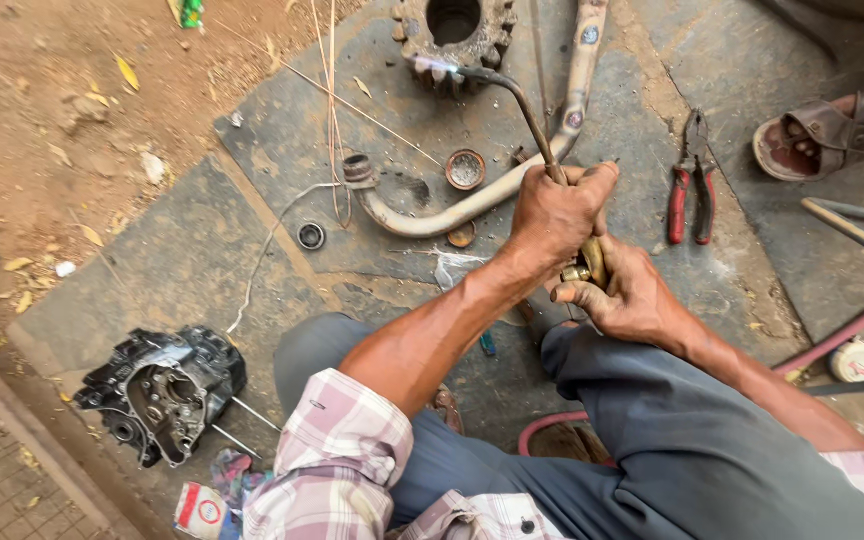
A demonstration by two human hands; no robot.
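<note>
My left hand (557, 212) is wrapped around the handle of a gas torch (527, 110). Its thin curved tube reaches up to a tip with a small pale flame beside a rusty toothed gear (452, 35). Just below, my right hand (640, 302) pinches the torch's brass valve knob (588, 268) with thumb and fingers. A bent metal exhaust pipe (432, 216) lies on the dark stone slab (282, 140) under the torch. I am squatting, knees in grey trousers below my hands.
Red-handled pliers (692, 190) lie right of my hands. Another person's sandalled foot (822, 130) rests at top right. Hoses (852, 325) run along the right. A black engine casing (162, 395) sits at lower left; a small round cap (465, 170) and a ring (310, 236) lie near the pipe.
</note>
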